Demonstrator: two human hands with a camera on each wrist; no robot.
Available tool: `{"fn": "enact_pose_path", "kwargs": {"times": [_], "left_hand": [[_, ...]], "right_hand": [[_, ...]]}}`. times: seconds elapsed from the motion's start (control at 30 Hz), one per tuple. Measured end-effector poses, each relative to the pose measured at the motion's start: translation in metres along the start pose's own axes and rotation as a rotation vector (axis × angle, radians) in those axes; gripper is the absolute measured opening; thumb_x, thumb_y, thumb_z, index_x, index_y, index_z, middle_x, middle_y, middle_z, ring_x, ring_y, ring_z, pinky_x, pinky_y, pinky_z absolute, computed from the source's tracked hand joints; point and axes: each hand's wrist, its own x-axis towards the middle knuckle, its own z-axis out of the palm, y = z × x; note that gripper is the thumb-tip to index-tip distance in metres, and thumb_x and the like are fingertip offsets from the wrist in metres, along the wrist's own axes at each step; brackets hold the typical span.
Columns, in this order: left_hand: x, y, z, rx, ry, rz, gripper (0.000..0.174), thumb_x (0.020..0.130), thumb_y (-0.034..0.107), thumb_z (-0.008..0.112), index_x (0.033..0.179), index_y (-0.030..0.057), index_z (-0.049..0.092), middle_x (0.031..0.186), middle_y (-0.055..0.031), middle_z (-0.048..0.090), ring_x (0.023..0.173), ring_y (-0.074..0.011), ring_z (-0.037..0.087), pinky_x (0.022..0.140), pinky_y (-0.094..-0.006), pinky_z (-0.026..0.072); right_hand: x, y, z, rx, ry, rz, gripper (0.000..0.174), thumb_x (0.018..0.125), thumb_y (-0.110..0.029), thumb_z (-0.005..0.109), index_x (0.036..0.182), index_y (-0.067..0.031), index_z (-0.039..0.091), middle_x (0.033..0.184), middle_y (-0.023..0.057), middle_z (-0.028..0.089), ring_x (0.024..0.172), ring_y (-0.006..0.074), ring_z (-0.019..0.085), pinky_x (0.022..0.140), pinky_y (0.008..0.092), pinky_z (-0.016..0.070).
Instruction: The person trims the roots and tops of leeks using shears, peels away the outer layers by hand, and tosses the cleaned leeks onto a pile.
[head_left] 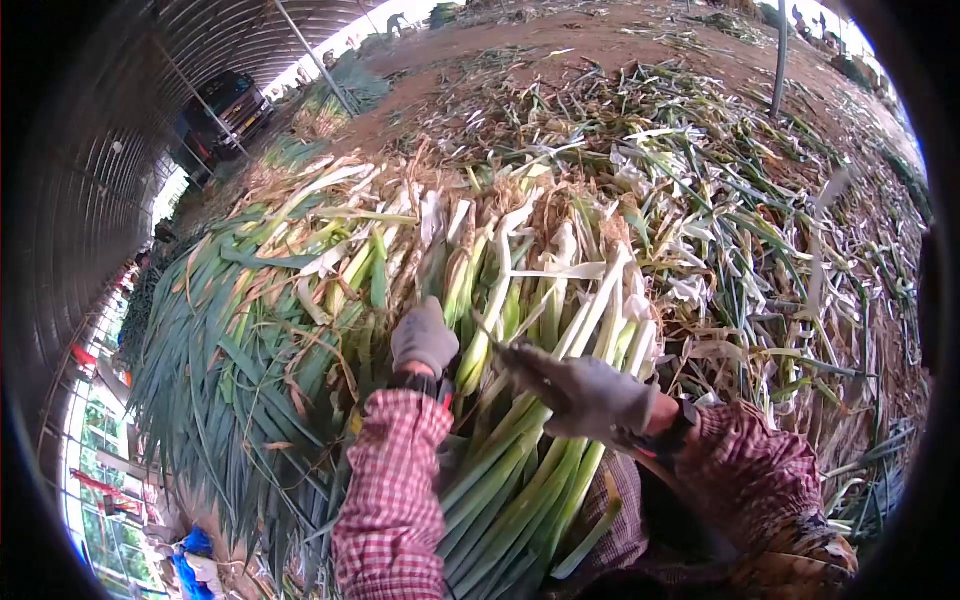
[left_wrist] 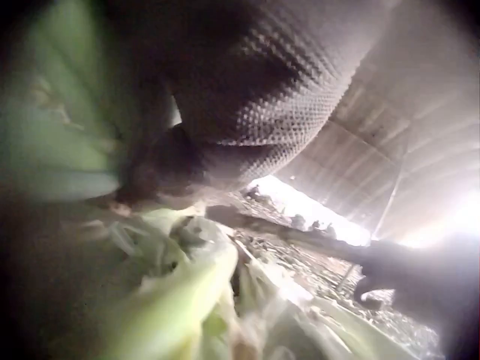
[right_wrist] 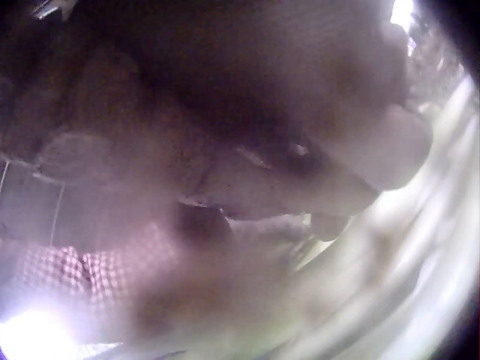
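Near zone: the leaf ends of the loose leeks point(head_left: 515, 505) lie between the 2 checked sleeves point(head_left: 390, 500). The long axis runs away from the person, tilting slightly right toward the pale stem ends point(head_left: 605, 305).

Middle zone: the 2 gloved hands are apart. The right hand point(head_left: 590, 395) is nearer these leeks and overlaps their stems in the head view; the left hand point(head_left: 424, 338) is left of them, among the stalks. Neither grip can be confirmed: the left fingertips are hidden, and the right wrist view is blurred. A slender brown item point(left_wrist: 289, 234) between the hands cannot be identified.

Far zone: leafy litter point(head_left: 700, 230) covers the ground; a vehicle point(head_left: 230, 105) stands far left, partly in shadow.
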Motion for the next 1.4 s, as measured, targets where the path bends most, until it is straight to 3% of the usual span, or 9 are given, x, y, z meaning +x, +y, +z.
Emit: {"fn": "enact_pose_path", "kwargs": {"times": [0.17, 0.33, 0.6, 0.8, 0.83, 0.93, 1.13, 1.2, 1.4], "left_hand": [[-0.083, -0.007, 0.005, -0.001, -0.036, 0.128, 0.024, 0.08, 0.009, 0.059, 0.103, 0.0036, 0.058, 0.1, -0.0251, 0.067, 0.097, -0.0415, 0.065, 0.083, -0.0475, 0.0529], [-0.114, -0.027, 0.018, 0.014, -0.003, 0.118, 0.024, 0.079, 0.013, 0.061, 0.101, 0.0036, 0.061, 0.104, -0.0229, 0.066, 0.096, -0.0403, 0.065, 0.083, -0.048, 0.0526], [-0.149, -0.036, 0.009, -0.083, 0.05, 0.098, 0.028, 0.078, 0.019, 0.065, 0.103, 0.0049, 0.063, 0.096, -0.0201, 0.068, 0.095, -0.0386, 0.065, 0.082, -0.0459, 0.0515], [-0.154, -0.044, 0.012, -0.125, 0.138, -0.01, 0.022, 0.077, 0.022, 0.068, 0.09, 0.0053, 0.064, 0.086, -0.0202, 0.068, 0.085, -0.0381, 0.067, 0.075, -0.0459, 0.0521], [-0.154, -0.048, 0.019, -0.062, 0.189, 0.04, 0.021, 0.077, 0.022, 0.068, 0.091, 0.0062, 0.064, 0.082, -0.0197, 0.068, 0.081, -0.038, 0.067, 0.073, -0.0461, 0.0527], [-0.157, -0.043, 0.015, -0.07, 0.188, -0.009, 0.021, 0.078, 0.021, 0.067, 0.093, 0.0067, 0.064, 0.083, -0.0198, 0.069, 0.083, -0.0382, 0.068, 0.075, -0.0464, 0.0527], [-0.173, -0.05, 0.009, -0.06, 0.199, 0.021, 0.022, 0.078, 0.018, 0.066, 0.096, 0.0057, 0.063, 0.088, -0.0222, 0.069, 0.088, -0.0389, 0.067, 0.077, -0.047, 0.052], [-0.181, -0.055, 0.004, -0.065, 0.128, -0.039, 0.023, 0.078, 0.018, 0.065, 0.097, 0.0057, 0.063, 0.089, -0.0221, 0.068, 0.088, -0.0389, 0.066, 0.078, -0.0465, 0.0517], [-0.212, -0.078, 0.001, -0.053, 0.102, 0.006, 0.025, 0.078, 0.022, 0.065, 0.099, 0.0081, 0.064, 0.088, -0.0218, 0.068, 0.086, -0.0392, 0.066, 0.075, -0.047, 0.0516]], "right_hand": [[-0.016, 0.007, 0.008, 0.057, 0.042, 0.025, 0.087, 0.071, -0.014, 0.068, 0.149, -0.0075, 0.031, 0.088, 0.0205, 0.067, 0.079, 0.0341, 0.068, 0.07, 0.0452, 0.0511], [-0.014, -0.019, 0.014, -0.093, -0.057, 0.111, 0.081, 0.081, -0.002, 0.068, 0.151, -0.0141, 0.026, 0.123, 0.0095, 0.066, 0.091, 0.0257, 0.068, 0.083, 0.0371, 0.0569], [0.056, -0.008, 0.0, -0.019, 0.114, 0.185, 0.066, 0.086, -0.009, 0.067, 0.146, -0.0109, 0.038, 0.124, 0.0082, 0.065, 0.089, 0.0239, 0.067, 0.085, 0.0354, 0.0561], [-0.067, -0.006, 0.06, 0.137, 0.001, -0.557, 0.093, 0.075, -0.008, 0.071, 0.154, -0.0065, 0.022, 0.121, 0.0152, 0.062, 0.096, 0.0225, 0.067, 0.079, 0.0349, 0.0572], [-0.091, -0.032, 0.051, 0.202, -0.319, -0.179, 0.093, 0.078, 0.0, 0.067, 0.156, -0.0112, 0.016, 0.141, 0.0181, 0.052, 0.101, 0.0337, 0.068, 0.1, 0.0406, 0.0502], [-0.099, -0.059, 0.046, 0.172, -0.224, -0.036, 0.089, 0.076, -0.005, 0.065, 0.153, -0.0072, 0.021, 0.121, 0.0175, 0.065, 0.089, 0.0342, 0.069, 0.087, 0.0413, 0.0563], [-0.088, -0.029, 0.078, -0.008, -0.059, -0.229, 0.094, 0.075, -0.007, 0.069, 0.154, -0.0204, 0.02, 0.093, 0.012, 0.069, 0.075, 0.0272, 0.068, 0.068, 0.0407, 0.0574], [-0.072, -0.037, 0.064, 0.034, -0.078, -0.02, 0.093, 0.076, -0.007, 0.069, 0.154, -0.023, 0.02, 0.093, 0.0136, 0.068, 0.075, 0.0264, 0.068, 0.066, 0.0408, 0.057], [0.029, -0.024, 0.04, 0.033, 0.153, -0.056, 0.078, 0.071, -0.022, 0.072, 0.141, -0.0089, 0.041, 0.097, 0.0222, 0.067, 0.092, 0.0399, 0.065, 0.079, 0.0442, 0.0506]]}}
